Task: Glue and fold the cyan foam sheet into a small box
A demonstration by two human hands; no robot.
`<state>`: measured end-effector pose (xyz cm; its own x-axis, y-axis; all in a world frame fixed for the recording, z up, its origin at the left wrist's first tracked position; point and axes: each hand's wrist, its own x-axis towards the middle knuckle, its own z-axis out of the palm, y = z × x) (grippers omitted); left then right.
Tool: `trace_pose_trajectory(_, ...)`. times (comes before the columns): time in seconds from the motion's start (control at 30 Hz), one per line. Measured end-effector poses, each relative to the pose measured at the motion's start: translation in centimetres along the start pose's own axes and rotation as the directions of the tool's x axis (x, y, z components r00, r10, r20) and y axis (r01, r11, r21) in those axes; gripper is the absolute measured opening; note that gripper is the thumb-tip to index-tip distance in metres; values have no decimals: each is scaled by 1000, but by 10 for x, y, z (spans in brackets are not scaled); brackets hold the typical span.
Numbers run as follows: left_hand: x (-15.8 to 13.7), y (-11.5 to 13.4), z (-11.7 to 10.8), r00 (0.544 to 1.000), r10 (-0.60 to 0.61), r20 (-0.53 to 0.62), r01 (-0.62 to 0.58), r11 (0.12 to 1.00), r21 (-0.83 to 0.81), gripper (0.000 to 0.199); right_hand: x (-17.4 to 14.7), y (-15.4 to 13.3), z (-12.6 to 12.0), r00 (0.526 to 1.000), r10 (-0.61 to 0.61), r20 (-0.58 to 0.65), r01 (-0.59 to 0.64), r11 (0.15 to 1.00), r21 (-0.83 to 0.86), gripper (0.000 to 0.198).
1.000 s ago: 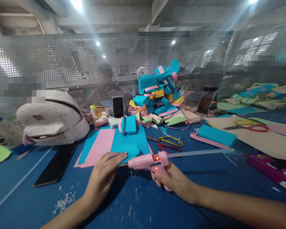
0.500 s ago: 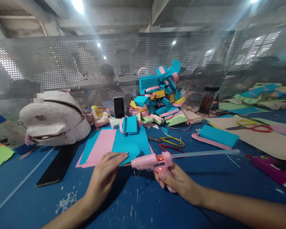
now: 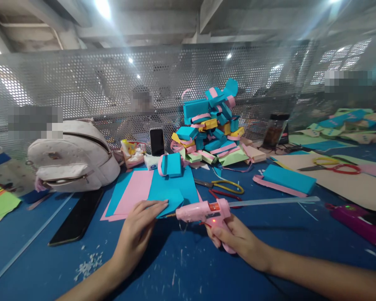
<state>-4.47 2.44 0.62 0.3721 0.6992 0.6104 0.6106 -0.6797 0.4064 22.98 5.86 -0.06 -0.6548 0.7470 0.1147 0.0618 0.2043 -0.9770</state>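
My right hand [image 3: 238, 238] is wrapped round the handle of a pink hot glue gun [image 3: 197, 212]. A long clear glue stick [image 3: 275, 201] juts from the gun's back, and a small light glows on its side. The nozzle points left, close to the near edge of a piece of blue paper [image 3: 172, 201]. My left hand [image 3: 141, 223] has its fingers pressed together on that paper; the thumb is mostly hidden. Beneath and behind lie pink sheets [image 3: 133, 192] and blue sheets [image 3: 159, 184], with a small blue paper box [image 3: 174, 164] with a pink strip on top.
Beyond stands a heap of folded paper boxes [image 3: 209, 138]. Scissors [image 3: 225, 186] lie behind the gun, and a flat blue box [image 3: 290, 179] is at right. A white backpack [image 3: 72, 159] and a black phone [image 3: 77, 217] are on the left. A purple device [image 3: 357, 223] sits far right.
The glue gun in my right hand has shifted slightly to the right along the paper's edge. My left hand stays on the blue paper.
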Motion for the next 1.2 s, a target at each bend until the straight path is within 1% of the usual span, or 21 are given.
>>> trace_pose_trajectory(0.37,0,1,-1,1000,-20,-12,20,1000,5,46,-1,1,-2,1000,-17,-13,17,1000,-20,54)
trace_pose_trajectory(0.57,1,1,-1,999,-17,-27,17,1000,6,45,-1,3,-3,999,-45,-8,45,999,12,53)
trace_pose_trajectory(0.9,0,2,-2,997,-53,-51,53,999,-6,44,-1,5,-5,996,-82,-19,82,996,41,52)
trace_pose_trajectory(1.2,0,2,-2,994,-76,-75,75,997,-18,43,0,7,-7,994,-109,-17,109,994,3,52)
